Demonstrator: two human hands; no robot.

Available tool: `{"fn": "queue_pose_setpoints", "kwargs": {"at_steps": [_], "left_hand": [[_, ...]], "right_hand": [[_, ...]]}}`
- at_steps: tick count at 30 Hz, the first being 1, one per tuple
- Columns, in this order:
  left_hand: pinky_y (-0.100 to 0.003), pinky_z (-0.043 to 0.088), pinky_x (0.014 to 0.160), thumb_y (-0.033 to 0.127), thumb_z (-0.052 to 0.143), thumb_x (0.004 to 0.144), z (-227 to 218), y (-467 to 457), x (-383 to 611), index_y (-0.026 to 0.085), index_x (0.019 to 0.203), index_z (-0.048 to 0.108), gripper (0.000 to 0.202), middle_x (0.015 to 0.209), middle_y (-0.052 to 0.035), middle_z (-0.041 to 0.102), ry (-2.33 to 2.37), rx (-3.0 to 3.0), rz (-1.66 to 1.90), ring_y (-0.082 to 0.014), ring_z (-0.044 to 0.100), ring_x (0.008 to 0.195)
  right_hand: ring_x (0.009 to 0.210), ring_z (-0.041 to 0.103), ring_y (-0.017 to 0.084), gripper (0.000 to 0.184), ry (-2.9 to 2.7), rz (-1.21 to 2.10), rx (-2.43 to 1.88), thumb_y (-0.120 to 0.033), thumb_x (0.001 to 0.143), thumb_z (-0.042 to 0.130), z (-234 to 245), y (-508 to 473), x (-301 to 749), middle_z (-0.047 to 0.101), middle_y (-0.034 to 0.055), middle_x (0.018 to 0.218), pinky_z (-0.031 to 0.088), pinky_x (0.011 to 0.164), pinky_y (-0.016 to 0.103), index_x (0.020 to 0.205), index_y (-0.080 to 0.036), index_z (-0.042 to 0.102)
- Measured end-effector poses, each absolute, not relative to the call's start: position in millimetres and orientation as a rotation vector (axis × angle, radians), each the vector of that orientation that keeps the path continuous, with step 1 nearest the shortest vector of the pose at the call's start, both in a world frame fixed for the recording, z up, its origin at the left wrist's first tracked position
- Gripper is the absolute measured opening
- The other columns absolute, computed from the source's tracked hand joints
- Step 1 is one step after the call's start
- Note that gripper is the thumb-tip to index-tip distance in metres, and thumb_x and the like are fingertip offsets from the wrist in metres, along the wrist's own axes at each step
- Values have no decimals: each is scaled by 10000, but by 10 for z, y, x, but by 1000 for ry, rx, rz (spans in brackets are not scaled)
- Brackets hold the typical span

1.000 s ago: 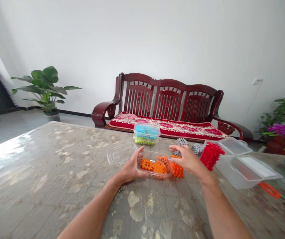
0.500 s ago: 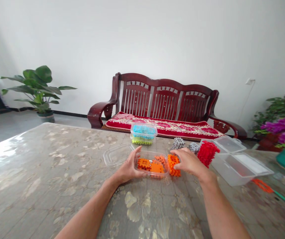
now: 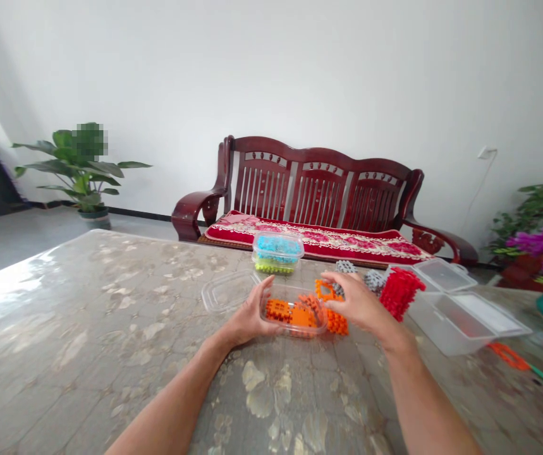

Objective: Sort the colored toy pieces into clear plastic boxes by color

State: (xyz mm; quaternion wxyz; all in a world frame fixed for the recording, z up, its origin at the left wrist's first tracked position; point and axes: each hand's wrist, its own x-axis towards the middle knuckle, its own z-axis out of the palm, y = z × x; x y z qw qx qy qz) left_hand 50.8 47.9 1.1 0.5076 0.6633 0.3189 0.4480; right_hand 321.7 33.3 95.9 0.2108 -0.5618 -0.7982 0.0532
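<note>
My left hand [image 3: 253, 314] is wrapped round the left end of a clear plastic container [image 3: 294, 330] on the table. Inside it lie several orange interlocking plastic pieces [image 3: 303, 316]. Between the thumb and fingers of my right hand [image 3: 354, 302] is an orange square building piece [image 3: 324, 289], raised just above the container's right edge. A stack of orange pieces [image 3: 337, 322] stands on the table right of the container, under my right hand. A clear lid [image 3: 228, 292] lies flat behind my left hand.
Beyond the container stand stacked clear boxes [image 3: 278, 248] with blue and green pieces. To the right are grey pieces [image 3: 374, 280], a red stack [image 3: 400, 293] and an open translucent bin [image 3: 446, 325]. A wooden bench [image 3: 306, 189] stands behind the table [image 3: 110, 354].
My right hand has lifted an orange piece off the orange stack and tilted it up beside the container. My left hand stays on the container. The view has shifted slightly.
</note>
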Motion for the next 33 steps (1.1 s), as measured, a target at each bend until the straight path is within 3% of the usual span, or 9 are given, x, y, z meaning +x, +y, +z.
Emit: {"fn": "queue_pose_setpoints", "kwargs": {"at_steps": [9, 14, 23, 33], "left_hand": [[-560, 368, 1136, 427, 923, 576, -13, 488, 482, 221, 1523, 239, 1186, 1512, -191, 379, 852, 1655, 1058, -369, 469, 1335], [-538, 371, 1143, 418, 923, 584, -55, 495, 481, 219, 1529, 237, 1185, 1502, -179, 403, 831, 1643, 1068, -358, 466, 1343], [-515, 398, 1125, 454, 920, 569, -9, 488, 490, 211, 1521, 248, 1191, 1475, -173, 431, 822, 1633, 1056, -351, 485, 1319], [-551, 390, 1114, 436, 922, 560, 93, 421, 485, 213, 1520, 247, 1194, 1409, -172, 486, 923, 1639, 1018, -365, 478, 1312]], "right_hand": [[1182, 507, 250, 595, -2390, 210, -1464, -79, 667, 586, 829, 322, 2907, 680, 63, 1211, 395, 1043, 381, 1243, -219, 646], [1175, 532, 249, 493, -2305, 163, -1542, -118, 725, 566, 891, 343, 3148, 687, 57, 1209, 390, 1050, 398, 1192, -231, 678], [1164, 569, 299, 657, -2317, 191, -1881, -204, 656, 640, 823, 381, 3471, 676, 99, 1249, 439, 976, 387, 1312, -190, 616], [1092, 613, 278, 639, -2296, 73, -1895, -167, 669, 636, 833, 371, 3445, 703, 93, 1195, 452, 934, 364, 1306, -212, 617]]}}
